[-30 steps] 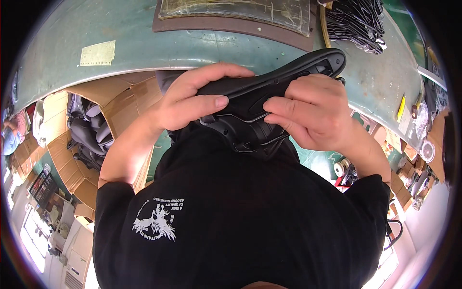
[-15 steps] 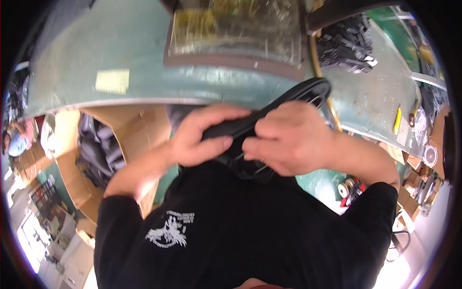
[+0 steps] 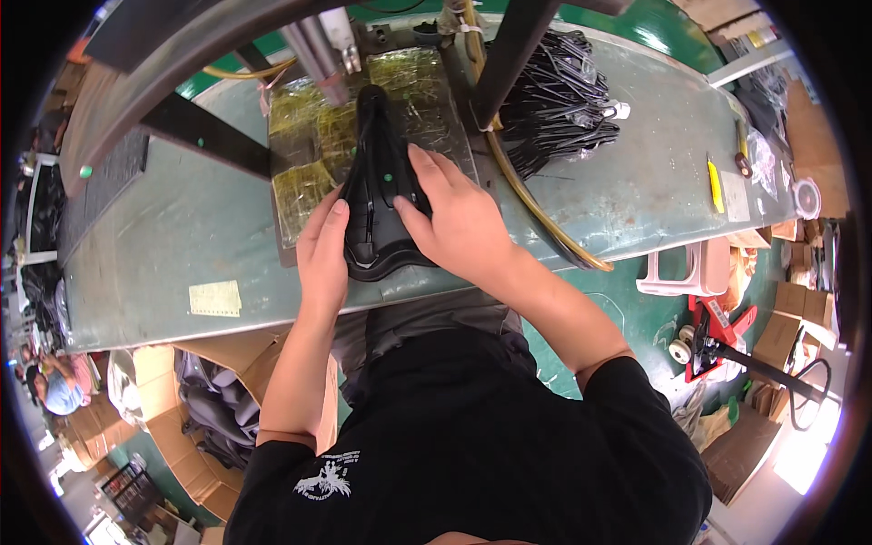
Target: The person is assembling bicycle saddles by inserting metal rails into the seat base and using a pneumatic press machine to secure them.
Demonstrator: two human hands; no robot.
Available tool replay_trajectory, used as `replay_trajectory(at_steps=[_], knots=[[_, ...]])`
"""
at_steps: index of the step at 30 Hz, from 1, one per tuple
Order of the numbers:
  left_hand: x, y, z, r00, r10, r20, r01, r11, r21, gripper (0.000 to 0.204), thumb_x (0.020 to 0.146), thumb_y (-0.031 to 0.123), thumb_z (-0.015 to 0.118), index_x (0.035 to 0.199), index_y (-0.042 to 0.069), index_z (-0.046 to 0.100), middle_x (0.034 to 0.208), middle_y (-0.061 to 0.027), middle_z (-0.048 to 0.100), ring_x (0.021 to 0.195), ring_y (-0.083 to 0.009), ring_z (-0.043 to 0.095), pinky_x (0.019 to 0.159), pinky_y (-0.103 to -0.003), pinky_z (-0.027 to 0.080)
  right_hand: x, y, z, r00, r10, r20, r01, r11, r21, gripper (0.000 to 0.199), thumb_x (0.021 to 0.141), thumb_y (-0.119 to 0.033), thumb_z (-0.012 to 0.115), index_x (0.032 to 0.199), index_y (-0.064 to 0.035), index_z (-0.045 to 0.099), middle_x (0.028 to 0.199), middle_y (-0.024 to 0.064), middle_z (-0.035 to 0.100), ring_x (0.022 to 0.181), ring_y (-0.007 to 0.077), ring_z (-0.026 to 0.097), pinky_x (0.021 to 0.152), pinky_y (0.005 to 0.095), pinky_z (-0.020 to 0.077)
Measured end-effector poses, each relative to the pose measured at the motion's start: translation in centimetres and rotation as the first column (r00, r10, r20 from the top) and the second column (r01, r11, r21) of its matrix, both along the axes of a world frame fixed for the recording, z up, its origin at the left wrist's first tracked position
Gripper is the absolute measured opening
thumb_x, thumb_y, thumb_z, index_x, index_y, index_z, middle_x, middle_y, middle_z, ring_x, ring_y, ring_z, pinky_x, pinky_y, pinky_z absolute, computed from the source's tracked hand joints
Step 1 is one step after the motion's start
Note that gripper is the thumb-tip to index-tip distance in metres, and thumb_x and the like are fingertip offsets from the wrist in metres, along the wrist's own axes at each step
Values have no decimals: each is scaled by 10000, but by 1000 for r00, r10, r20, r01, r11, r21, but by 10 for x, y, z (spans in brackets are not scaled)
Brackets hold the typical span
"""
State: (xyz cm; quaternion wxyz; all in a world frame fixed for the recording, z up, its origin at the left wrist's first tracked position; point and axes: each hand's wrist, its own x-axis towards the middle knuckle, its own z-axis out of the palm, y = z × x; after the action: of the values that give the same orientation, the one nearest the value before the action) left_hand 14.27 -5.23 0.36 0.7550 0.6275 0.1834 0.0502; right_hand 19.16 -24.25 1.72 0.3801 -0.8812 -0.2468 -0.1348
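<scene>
- One black bike seat (image 3: 380, 168), underside up, over one taped pad (image 3: 309, 150) on one green table (image 3: 145, 291); unable to tell whether touching pad.
- Two hands grasping seat: left hand (image 3: 322, 250) along left edge, right hand (image 3: 459, 222) on right side, thumb over underside.
- One yellow tool (image 3: 715, 185), right side of table.
- One heap of black rods (image 3: 563, 109), too tangled to count.
- One carton (image 3: 173, 440) holding several black seats (image 3: 216, 409).

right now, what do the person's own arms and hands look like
The left hand and right hand show no gloves. Both forearms are bare below short black sleeves of a black shirt with a white print.
</scene>
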Motion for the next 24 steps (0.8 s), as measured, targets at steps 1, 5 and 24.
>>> replay_trajectory(at_steps=[1,5,24], knots=[[6,2,-7,995,-60,84,34,958,285,439,1071,224,633,1414,-49,600,1320,-163,689,1192,-235,652,1057,-360,499,6,2,0,996,-31,88,34,999,-35,582,894,-171,739,1388,76,552,1229,245,671,970,402,711,833,442,604],[26,-13,3,895,-195,402,-277,464,841,317,952,231,779,1101,-34,691,1263,-252,675,1096,-414,678,993,-403,536,26,14,-16,986,-90,139,99,993,-58,548,869,-161,736,1362,43,614,1261,199,685,1000,379,723,839,428,612],[91,5,-13,860,-173,479,-410,322,853,209,917,112,740,768,-14,667,1232,-142,742,821,-319,732,668,-385,574,84,43,-29,950,-142,279,135,990,43,533,782,-151,718,1290,4,671,1185,163,726,861,326,746,721,403,623]])
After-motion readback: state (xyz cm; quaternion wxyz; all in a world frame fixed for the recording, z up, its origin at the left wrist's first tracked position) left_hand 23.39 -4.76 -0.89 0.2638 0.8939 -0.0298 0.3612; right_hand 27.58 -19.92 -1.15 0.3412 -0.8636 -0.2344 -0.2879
